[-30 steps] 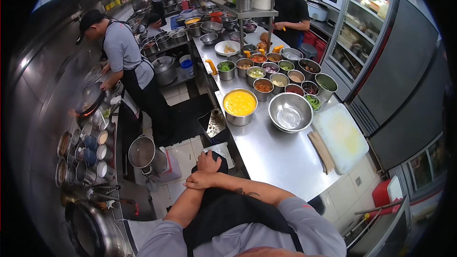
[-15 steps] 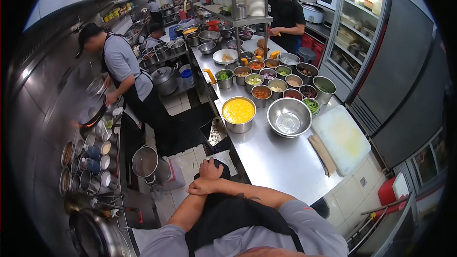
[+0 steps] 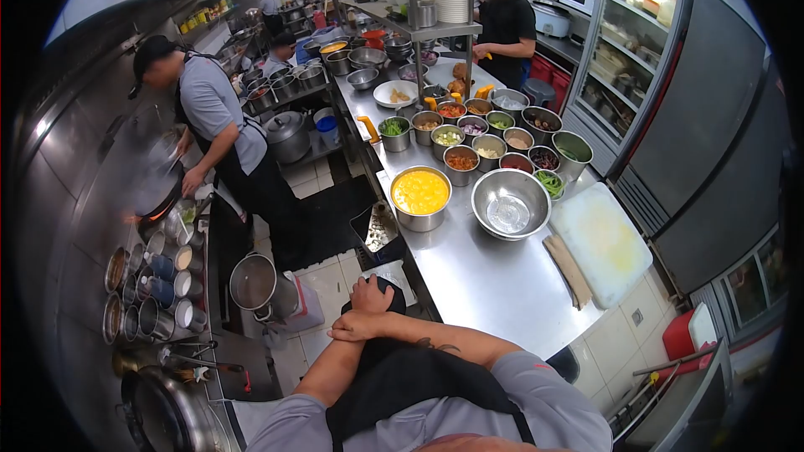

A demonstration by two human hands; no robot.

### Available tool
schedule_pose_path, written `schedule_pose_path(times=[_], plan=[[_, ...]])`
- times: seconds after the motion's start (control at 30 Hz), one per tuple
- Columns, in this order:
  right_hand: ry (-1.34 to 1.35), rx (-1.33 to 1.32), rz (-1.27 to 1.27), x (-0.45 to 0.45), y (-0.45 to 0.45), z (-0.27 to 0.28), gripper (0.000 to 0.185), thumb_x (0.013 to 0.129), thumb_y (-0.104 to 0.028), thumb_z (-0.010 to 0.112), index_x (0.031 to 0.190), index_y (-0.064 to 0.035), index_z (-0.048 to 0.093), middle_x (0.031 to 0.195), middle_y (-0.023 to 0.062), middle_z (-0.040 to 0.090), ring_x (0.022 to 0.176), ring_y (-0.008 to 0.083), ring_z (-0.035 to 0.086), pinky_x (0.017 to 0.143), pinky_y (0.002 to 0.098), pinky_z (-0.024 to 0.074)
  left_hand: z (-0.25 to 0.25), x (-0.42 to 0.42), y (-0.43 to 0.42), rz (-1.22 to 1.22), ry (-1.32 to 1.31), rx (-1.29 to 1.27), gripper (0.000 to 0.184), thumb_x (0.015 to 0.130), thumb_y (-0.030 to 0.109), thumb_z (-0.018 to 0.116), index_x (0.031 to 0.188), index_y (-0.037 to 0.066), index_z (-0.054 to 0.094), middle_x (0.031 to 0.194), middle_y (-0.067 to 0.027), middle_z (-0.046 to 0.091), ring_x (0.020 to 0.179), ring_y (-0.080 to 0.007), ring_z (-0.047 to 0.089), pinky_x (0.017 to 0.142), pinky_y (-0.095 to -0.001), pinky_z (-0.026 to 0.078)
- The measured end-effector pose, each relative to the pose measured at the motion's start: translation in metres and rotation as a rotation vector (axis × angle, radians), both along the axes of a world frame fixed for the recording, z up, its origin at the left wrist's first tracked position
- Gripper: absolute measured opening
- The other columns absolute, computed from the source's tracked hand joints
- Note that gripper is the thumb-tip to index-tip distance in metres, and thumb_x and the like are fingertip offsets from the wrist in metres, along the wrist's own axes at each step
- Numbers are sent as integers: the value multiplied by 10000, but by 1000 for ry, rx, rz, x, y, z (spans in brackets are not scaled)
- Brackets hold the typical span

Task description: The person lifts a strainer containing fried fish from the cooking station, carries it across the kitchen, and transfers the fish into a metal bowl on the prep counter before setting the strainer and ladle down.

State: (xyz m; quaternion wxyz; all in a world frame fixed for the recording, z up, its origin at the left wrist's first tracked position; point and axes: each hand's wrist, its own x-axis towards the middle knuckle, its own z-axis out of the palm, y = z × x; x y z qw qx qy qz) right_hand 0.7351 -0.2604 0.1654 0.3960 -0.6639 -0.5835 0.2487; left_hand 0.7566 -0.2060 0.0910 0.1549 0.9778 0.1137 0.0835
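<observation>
My forearms cross in front of my black apron [image 3: 419, 385]. My left hand [image 3: 371, 294] rests on my dark-clad knee, its fingers loosely spread and holding nothing. Across the left wrist lies my right hand [image 3: 355, 326], relaxed, with no object in it. Nearest on the steel counter [image 3: 477, 285] are a pot of yellow liquid [image 3: 420, 192], an empty metal bowl [image 3: 511, 203], a folded tan cloth [image 3: 567, 271] and a white cutting board [image 3: 601, 243].
Metal tubs of chopped ingredients [image 3: 461, 159] crowd the counter's middle. On the left a co-worker [image 3: 213, 109] handles a smoking wok [image 3: 163, 192]. Another person [image 3: 507, 25] stands behind the counter. A large pot [image 3: 254, 282] and a bin [image 3: 378, 230] flank the floor space.
My hands stay crossed in the same place. The co-worker at the left leans slightly, the hands shifting over the wok, and more smoke rises there. The person behind the counter has shifted slightly.
</observation>
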Motion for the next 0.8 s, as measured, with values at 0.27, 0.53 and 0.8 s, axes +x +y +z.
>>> schedule_pose_path(times=[0.27, 0.53, 0.8], plan=[[7, 15, -24, 2, -3, 1, 458, 972, -383, 462, 891, 15, 673, 816, 249, 667, 777, 423, 647, 745, 458, 504, 6, 2, -4, 5, 37, -11, 576, 760, 419, 670, 1202, 60, 584, 1054, -216, 573, 1005, -417, 570, 821, -529, 490], [22, -18, -7, 4, -5, 9, 463, 975, -389, 455, 915, 12, 678, 847, 245, 674, 805, 421, 650, 766, 458, 504, 5, 4, -4, 9, 40, -3, 573, 757, 424, 676, 1196, 65, 591, 1062, -208, 575, 1009, -404, 572, 820, -523, 492], [15, -1, -20, 3, -7, 12, 459, 976, -388, 454, 931, 10, 679, 857, 246, 675, 815, 424, 649, 780, 462, 506, 3, 5, -4, 0, 18, -6, 577, 750, 414, 691, 1201, 66, 597, 1072, -214, 578, 1003, -411, 577, 819, -520, 497]])
